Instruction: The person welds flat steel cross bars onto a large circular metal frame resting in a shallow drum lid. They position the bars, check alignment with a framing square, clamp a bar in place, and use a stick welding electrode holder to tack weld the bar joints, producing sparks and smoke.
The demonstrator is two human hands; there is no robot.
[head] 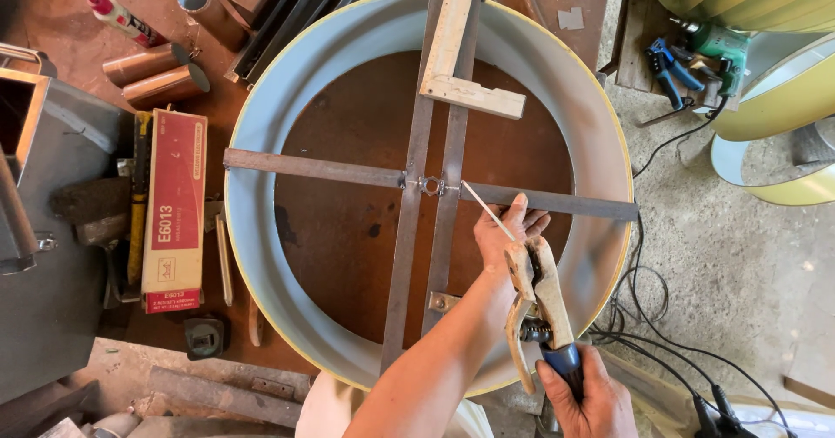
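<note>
The right hand (584, 394) is gripping the blue handle of an electrode holder (537, 294), while the left hand (509, 234) is closing on its jaws, steadying the welding rod (487, 211). The rod is slanting up-left toward the centre joint (430, 185) of crossed steel bars (417, 177) spanning the large ring (261, 125), just beyond the nearer left hand.

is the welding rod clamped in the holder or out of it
Clamped in: the thin rod juts from the electrode holder gripped by the right hand; the left hand steadies it.

Rusty workbench (78, 20) under metal ring (261, 125)
</note>
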